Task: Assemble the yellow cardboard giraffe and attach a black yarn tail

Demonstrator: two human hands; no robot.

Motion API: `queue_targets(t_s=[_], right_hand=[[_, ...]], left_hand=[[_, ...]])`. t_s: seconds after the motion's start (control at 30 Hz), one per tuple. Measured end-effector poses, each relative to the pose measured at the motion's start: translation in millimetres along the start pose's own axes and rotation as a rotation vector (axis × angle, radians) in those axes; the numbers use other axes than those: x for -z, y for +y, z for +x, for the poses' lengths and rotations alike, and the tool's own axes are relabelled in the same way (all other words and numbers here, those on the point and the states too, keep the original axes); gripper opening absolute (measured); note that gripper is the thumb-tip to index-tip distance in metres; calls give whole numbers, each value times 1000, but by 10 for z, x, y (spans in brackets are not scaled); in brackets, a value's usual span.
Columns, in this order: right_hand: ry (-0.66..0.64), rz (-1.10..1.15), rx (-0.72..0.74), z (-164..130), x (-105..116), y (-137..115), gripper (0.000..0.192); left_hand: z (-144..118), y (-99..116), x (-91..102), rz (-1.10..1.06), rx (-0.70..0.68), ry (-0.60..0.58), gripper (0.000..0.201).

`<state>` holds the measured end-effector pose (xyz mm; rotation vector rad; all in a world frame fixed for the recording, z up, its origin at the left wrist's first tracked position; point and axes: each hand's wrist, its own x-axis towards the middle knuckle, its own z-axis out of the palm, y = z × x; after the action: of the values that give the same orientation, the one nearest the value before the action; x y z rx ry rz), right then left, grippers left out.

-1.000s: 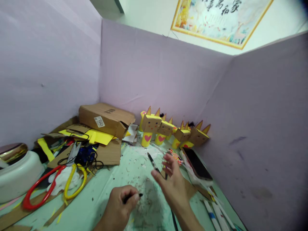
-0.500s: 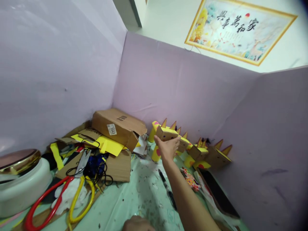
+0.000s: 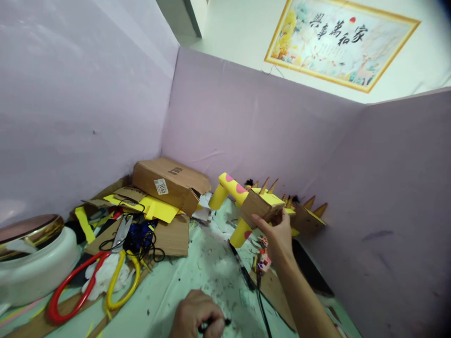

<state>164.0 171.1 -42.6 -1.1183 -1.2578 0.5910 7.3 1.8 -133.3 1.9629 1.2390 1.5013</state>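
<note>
My right hand [image 3: 280, 237] grips a cardboard craft animal [image 3: 259, 206] by the near side of its brown box part. The figure has yellow tube parts with pink spots and a yellow top with pointed spikes. Nearer the bottom edge, my left hand [image 3: 197, 312] is curled, with a small black thing [image 3: 205, 325] partly showing between its fingers; what it is stays unclear. Between the hands lies a black marker pen [image 3: 241, 265], with a small patterned item [image 3: 264, 260] and a black cord beside it. Similar spiked figures [image 3: 310, 216] stand behind my right hand.
Left on the green-covered table [image 3: 169, 291] lie large scissors [image 3: 121, 234] with red and yellow handles, tangled black cord and yellow paper scraps [image 3: 158, 209]. A brown carton [image 3: 172, 180] rests behind them. A white round container [image 3: 35, 272] stands far left. Pale panels enclose three sides.
My right hand has brought the craft animal nearer and to the right, away from the row of figures. More of my left hand has come into view, curled round something black.
</note>
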Motion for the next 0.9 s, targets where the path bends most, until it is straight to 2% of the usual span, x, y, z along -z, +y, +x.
queue_targets(t_s=[0.1,0.17,0.23,0.33,0.5,0.73,0.83,0.9], right_hand=[[-161,221,18,-195,388,-19,89],[-294,316,-18,-325,580,-46,87],[-427,383,-67,-431,693,-74,86],[-558,450,-111,-522,738,-89,88],[-704,468,-159,-559,726,-59,93],[-702,467,-129,-604,752,-73,95],[-678,471,-135,-631,776,-54,96],[-647,478,-136,-642,803,-33,96]], left_hand=[[124,270,251,49,-64,144,20],[203,402,432,49,-167,341,12],[259,455,578,35,-179,480,15],[300,408,694,43,-102,616,12],[325,278,703,21,27,649,6],[332,259,698,-61,172,733,6],[419,209,707,-257,326,768,11],[504,156,713,-446,447,736,11]])
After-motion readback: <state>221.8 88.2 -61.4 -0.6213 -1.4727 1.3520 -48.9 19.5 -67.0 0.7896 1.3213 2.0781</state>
